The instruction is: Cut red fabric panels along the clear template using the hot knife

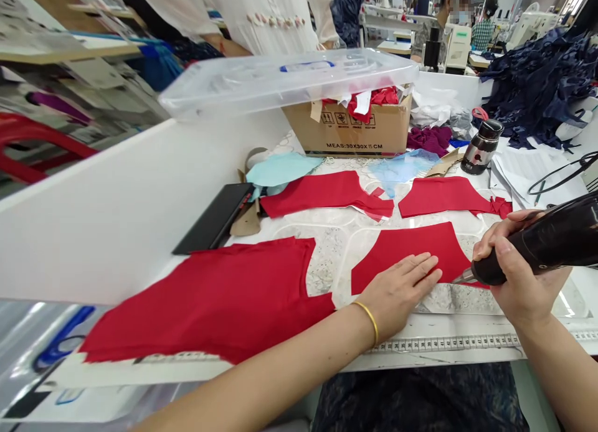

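Note:
My left hand (397, 295) lies flat on a red fabric piece (406, 258), pressing it onto a lace-patterned sheet (327, 258). My right hand (518, 264) grips a black handheld tool (537, 248), whose pointed metal tip (462, 276) touches the lower right edge of that red piece. A larger red fabric panel (205, 301) lies to the left of my left hand. Farther back are two more red fabric pieces (322, 192) (443, 195), both with bunched ends.
A tape measure (443, 343) runs along the near edge. Behind stand a cardboard box (350, 130) of red scraps under a clear plastic lid (284, 77), a black flat case (215, 217) and a flask (483, 147). Navy fabric (537, 83) is heaped right. A co-worker (448, 21) sits beyond.

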### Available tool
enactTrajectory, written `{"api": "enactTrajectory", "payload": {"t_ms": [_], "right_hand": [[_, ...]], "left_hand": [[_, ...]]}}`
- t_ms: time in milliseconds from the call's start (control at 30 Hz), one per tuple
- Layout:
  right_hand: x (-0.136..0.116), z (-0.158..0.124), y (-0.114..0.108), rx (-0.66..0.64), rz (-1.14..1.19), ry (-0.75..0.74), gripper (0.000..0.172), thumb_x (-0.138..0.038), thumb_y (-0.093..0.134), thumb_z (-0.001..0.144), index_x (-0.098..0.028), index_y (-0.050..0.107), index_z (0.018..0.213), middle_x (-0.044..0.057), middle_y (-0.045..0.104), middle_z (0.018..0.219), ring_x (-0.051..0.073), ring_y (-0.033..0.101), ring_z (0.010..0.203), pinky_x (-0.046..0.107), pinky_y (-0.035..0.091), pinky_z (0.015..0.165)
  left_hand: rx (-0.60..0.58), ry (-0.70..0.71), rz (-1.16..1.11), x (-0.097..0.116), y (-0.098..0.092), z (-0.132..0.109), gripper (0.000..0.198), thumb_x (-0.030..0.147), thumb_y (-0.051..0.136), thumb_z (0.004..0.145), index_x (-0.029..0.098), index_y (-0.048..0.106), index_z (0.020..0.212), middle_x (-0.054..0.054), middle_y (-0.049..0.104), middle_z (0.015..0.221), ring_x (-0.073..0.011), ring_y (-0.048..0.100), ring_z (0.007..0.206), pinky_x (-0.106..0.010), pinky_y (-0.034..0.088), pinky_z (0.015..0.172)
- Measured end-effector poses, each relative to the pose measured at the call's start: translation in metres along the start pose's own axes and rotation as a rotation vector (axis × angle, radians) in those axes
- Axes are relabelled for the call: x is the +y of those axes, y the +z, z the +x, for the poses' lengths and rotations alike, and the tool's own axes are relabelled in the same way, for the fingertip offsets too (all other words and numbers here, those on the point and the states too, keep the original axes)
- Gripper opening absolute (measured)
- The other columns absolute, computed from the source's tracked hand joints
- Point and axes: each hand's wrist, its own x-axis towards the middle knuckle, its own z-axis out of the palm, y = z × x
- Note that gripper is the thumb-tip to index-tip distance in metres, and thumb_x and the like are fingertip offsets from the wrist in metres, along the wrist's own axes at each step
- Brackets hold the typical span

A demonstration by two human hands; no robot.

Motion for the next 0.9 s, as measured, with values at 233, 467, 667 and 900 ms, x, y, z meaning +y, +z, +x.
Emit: {"api": "enactTrajectory", "payload": {"t_ms": [233, 467, 667, 900], "right_hand": [[0.001, -0.002, -0.007, 0.027, 0.022, 0.001, 0.026, -0.018, 0.072, 0.085, -0.025, 0.057, 0.105, -0.007, 0.063, 0.068, 0.013, 0.062, 0.055, 0.028, 0.052, 0.055], [0.006, -0.001, -0.002, 0.074, 0.024, -0.008, 0.027, -0.013, 0.069, 0.080, -0.024, 0.058, 0.102, -0.008, 0.062, 0.067, 0.011, 0.060, 0.052, 0.026, 0.052, 0.053], [0.008, 0.001, 0.003, 0.122, -0.003, -0.024, 0.021, -0.011, 0.069, 0.076, -0.024, 0.061, 0.091, -0.009, 0.058, 0.062, 0.012, 0.059, 0.052, 0.026, 0.051, 0.052], [-0.003, 0.000, -0.018, 0.082, -0.001, -0.010, 0.028, -0.010, 0.068, 0.080, -0.025, 0.059, 0.102, -0.008, 0.063, 0.067, 0.012, 0.061, 0.054, 0.026, 0.053, 0.054]], "left_hand": [[-0.097, -0.020, -0.007, -0.003, 0.007, 0.018, 0.066, -0.003, 0.048, 0.086, 0.014, 0.049, 0.150, -0.013, 0.046, 0.162, -0.0251, 0.035, 0.155, -0.043, 0.034, 0.127], [-0.101, -0.021, 0.008, -0.003, 0.004, 0.017, 0.068, -0.005, 0.046, 0.083, 0.013, 0.049, 0.149, -0.013, 0.047, 0.161, -0.0251, 0.036, 0.154, -0.045, 0.035, 0.126], [-0.112, -0.024, -0.013, -0.004, 0.003, 0.017, 0.069, -0.005, 0.046, 0.084, 0.015, 0.048, 0.151, -0.013, 0.046, 0.162, -0.0240, 0.034, 0.155, -0.045, 0.034, 0.127], [-0.132, 0.034, -0.050, 0.004, 0.004, 0.034, 0.072, -0.004, 0.049, 0.083, 0.014, 0.045, 0.152, -0.014, 0.044, 0.163, -0.0241, 0.032, 0.156, -0.045, 0.032, 0.127]]}}
